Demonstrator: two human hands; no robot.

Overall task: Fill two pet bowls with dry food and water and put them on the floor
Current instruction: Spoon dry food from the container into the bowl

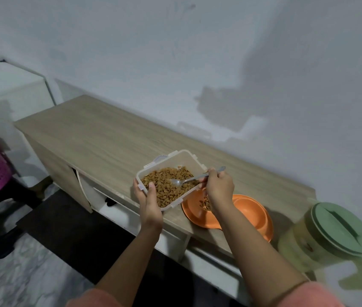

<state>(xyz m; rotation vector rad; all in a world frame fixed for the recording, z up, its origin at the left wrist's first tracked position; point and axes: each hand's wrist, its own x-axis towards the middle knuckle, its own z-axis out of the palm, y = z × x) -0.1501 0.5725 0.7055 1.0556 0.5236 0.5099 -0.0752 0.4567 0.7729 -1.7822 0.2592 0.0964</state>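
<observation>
Head view: left hand (148, 199) clamped on the near corner of the clear food container (169, 179), tilted over the bench's (100, 134) front edge. Right hand (218, 185) pinching a spoon (189, 180), bowl resting in kibble (166, 185). Orange double bowl (248, 214) just beside, a few pieces inside. Container probably light, rigid, slick; best gripped by rim. Lidded jug (326, 233) at right end.

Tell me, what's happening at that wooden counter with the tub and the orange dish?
A person is dishing out dry pet food. The left hand holds a clear plastic container of kibble, tilted over the wooden counter. The right hand dips a metal spoon into it. The orange double bowl beside it already has some kibble in one side. A jug with a green lid stands to the right, closed.
</observation>
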